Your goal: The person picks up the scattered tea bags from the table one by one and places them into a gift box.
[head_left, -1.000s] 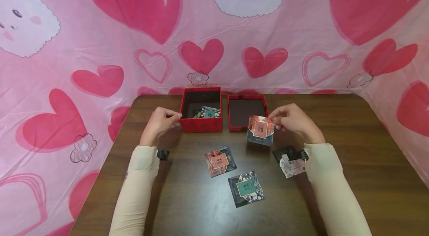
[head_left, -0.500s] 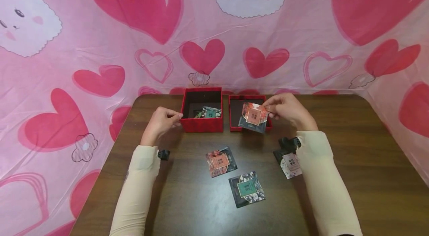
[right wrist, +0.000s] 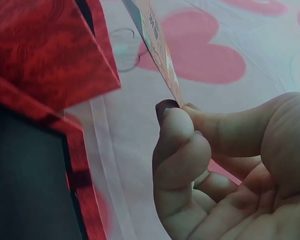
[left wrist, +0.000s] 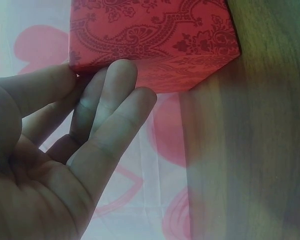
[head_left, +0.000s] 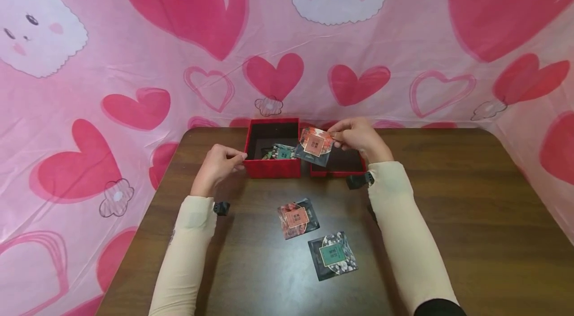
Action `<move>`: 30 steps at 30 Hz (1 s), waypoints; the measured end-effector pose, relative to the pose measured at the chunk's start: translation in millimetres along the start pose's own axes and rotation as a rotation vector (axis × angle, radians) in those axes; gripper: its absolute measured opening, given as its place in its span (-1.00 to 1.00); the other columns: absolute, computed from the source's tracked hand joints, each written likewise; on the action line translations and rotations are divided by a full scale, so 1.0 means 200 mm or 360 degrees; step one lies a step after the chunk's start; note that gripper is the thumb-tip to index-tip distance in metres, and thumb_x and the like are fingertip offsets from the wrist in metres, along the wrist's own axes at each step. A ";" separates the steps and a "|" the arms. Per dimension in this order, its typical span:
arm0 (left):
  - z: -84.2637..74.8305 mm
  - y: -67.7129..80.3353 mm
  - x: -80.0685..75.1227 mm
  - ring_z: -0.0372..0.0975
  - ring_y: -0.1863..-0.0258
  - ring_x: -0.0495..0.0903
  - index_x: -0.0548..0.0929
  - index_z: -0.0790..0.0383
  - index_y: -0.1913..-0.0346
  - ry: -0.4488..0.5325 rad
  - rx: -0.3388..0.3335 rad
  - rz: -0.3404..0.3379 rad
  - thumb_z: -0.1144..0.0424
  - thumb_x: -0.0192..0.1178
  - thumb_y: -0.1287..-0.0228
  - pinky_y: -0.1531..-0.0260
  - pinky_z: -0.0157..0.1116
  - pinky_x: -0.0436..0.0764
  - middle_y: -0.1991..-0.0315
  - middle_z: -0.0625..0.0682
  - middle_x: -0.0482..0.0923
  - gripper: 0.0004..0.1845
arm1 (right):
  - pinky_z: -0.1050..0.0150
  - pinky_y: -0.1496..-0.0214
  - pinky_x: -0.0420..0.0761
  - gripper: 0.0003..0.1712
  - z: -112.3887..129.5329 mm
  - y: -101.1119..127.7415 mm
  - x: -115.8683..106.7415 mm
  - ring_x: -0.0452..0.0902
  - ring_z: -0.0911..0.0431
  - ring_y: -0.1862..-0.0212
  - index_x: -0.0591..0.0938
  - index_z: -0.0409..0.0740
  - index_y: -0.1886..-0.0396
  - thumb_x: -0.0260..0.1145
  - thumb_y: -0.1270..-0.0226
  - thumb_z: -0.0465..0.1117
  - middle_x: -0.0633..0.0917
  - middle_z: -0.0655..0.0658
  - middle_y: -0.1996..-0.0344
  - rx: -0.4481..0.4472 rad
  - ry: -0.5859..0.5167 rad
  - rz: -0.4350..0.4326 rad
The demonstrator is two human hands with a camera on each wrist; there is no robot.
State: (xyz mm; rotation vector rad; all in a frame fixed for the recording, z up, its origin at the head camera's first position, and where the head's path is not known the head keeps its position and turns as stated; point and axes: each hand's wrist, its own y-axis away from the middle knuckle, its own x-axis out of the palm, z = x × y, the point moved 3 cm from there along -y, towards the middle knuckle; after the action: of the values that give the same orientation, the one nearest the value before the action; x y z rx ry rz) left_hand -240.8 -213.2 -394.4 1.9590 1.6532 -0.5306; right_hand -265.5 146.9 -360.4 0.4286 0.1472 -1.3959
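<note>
My right hand [head_left: 357,137] pinches a flat square sachet [head_left: 317,157] by its corner, between thumb and fingers. The sachet has an orange label and a dark lower part. It hangs tilted in the air at the right edge of a deep red box [head_left: 272,169], partly over the lid. Inside that box lie a sachet with a green label [head_left: 284,153] and part of another. My left hand [head_left: 218,166] holds the box's front left corner between thumb and forefinger. In the left wrist view the other fingers [left wrist: 120,115] extend below the patterned red box [left wrist: 155,35].
The shallow red lid [head_left: 347,160] lies beside the box, dark inside. Nearer on the wooden table [head_left: 251,256] are an orange-labelled sachet [head_left: 298,219] and a green-labelled sachet [head_left: 333,255]. A pink heart-print cloth [head_left: 269,17] hangs behind the table.
My right hand has carried the orange-labelled sachet leftward and up, from the lid's front right to the box's right edge. The right forearm now covers the pale-pink-labelled sachet. My left hand stays put.
</note>
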 end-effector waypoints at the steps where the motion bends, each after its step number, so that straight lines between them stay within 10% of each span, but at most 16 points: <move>1: 0.00 0.00 0.00 0.11 0.22 0.75 0.75 0.40 -0.01 0.0001 0.0000 -0.0003 0.19 0.25 -0.44 0.14 -0.08 0.69 0.18 0.22 0.73 -0.68 | 0.28 0.41 0.63 -0.74 0.01 -0.01 0.02 0.59 0.04 0.43 0.71 -0.37 0.02 0.29 -0.40 -0.31 0.69 -0.15 0.42 0.0003 -0.0019 0.0002; 30: 0.00 -0.01 0.01 0.09 0.26 0.76 0.76 0.40 0.01 -0.0058 0.0061 -0.0035 0.22 0.26 -0.43 0.17 -0.08 0.70 0.16 0.23 0.74 -0.71 | 0.03 0.13 0.69 -0.73 0.18 -0.22 0.43 0.60 0.06 0.49 0.75 -0.35 0.08 0.18 -0.35 -0.45 0.68 -0.18 0.49 0.0076 -0.0241 -0.0118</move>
State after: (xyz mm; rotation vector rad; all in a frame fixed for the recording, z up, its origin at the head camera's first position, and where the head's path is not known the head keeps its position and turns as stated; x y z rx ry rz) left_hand -242.0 -212.1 -395.5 1.9486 1.6554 -0.6069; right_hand -298.8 49.2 -366.9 0.3582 0.0062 -1.5014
